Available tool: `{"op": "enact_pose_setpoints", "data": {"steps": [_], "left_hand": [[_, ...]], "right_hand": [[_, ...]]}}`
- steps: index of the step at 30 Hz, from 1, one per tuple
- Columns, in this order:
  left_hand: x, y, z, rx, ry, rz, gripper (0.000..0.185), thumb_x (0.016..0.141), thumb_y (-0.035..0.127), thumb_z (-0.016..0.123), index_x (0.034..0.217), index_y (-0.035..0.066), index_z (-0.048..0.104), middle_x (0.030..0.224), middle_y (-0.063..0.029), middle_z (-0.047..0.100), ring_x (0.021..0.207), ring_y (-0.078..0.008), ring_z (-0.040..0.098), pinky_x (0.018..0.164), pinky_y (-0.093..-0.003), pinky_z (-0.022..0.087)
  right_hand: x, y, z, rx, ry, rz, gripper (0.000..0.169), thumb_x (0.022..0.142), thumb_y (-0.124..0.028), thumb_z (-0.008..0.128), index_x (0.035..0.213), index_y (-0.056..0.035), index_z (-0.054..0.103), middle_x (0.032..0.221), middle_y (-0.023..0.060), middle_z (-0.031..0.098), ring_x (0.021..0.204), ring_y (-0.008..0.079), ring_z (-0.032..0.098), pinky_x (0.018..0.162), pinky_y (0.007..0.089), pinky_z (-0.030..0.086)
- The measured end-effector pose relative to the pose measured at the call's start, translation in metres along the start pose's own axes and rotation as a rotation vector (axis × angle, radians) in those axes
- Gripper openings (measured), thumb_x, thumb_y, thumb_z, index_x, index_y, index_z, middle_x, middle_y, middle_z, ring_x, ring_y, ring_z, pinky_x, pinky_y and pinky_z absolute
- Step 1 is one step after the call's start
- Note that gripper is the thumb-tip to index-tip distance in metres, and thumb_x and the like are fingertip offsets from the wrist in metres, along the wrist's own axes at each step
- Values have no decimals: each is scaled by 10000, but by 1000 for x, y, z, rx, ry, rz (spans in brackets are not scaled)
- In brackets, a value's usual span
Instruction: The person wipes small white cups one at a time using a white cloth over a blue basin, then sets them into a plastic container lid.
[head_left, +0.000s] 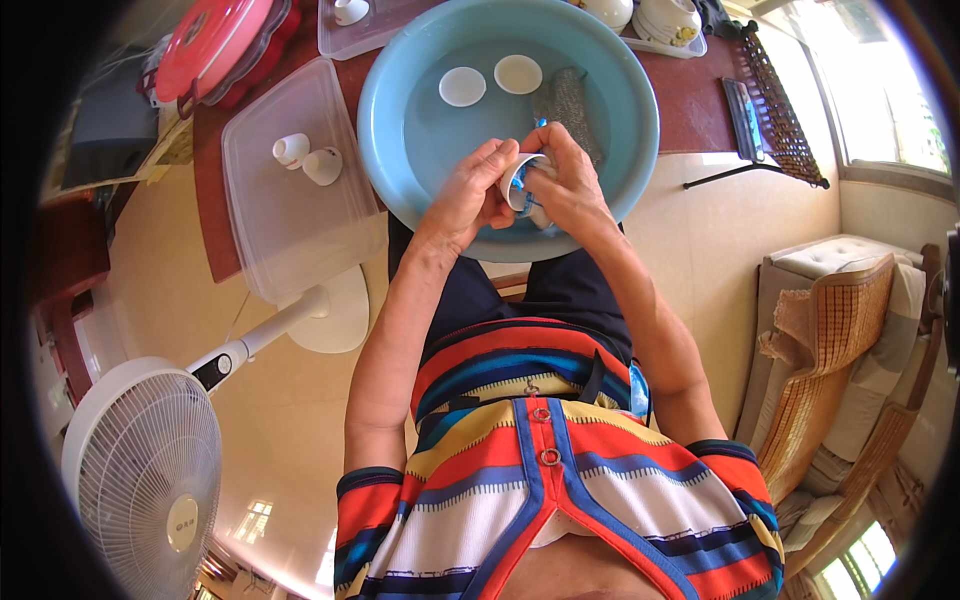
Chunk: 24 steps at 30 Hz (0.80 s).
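My left hand (476, 184) grips a small white cup (513, 196) tilted on its side, its mouth turned toward my right hand. Fingers of my right hand (566, 176) press a blue-and-white cloth (529, 201) into that cup. Both hands are over the near half of a round blue plastic basin (382, 120) holding water. Two more white cups lie in the basin, a left cup (462, 87) and a right cup (517, 74), mouths up. Beside them on the right is a grey mesh-like cloth (571, 112), partly hidden behind my right hand.
On the left, a clear plastic lid (300, 225) bears two small white cups (307, 156). Farther left sits a red lidded dish (214, 49). Patterned bowls (666, 26) and a phone (742, 120) are on the right. A white standing fan (142, 457) is at lower left.
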<state>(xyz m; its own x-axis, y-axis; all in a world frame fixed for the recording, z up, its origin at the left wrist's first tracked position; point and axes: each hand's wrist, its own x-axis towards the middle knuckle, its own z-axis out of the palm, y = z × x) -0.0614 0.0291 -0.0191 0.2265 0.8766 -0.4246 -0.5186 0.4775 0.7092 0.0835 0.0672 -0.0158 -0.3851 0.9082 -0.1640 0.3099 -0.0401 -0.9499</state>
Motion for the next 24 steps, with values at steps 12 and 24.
{"op": "enact_pose_setpoints", "data": {"steps": [12,24], "left_hand": [[2,3,-15,-97,-137,-13,271,923,341,482,1013,88,515,777,20,536,635,-64,498,473,-209,365],[-2,-1,-6,-96,-60,132,290,896,309,539,1088,119,434,993,-13,505,916,-99,508,652,-286,458]], "right_hand": [[2,6,1,141,49,-54,246,739,-49,558,984,-33,537,830,70,572,773,139,543,687,297,452],[1,1,-1,127,72,42,249,733,-111,623,965,-38,572,791,70,580,738,137,555,673,290,457]]}}
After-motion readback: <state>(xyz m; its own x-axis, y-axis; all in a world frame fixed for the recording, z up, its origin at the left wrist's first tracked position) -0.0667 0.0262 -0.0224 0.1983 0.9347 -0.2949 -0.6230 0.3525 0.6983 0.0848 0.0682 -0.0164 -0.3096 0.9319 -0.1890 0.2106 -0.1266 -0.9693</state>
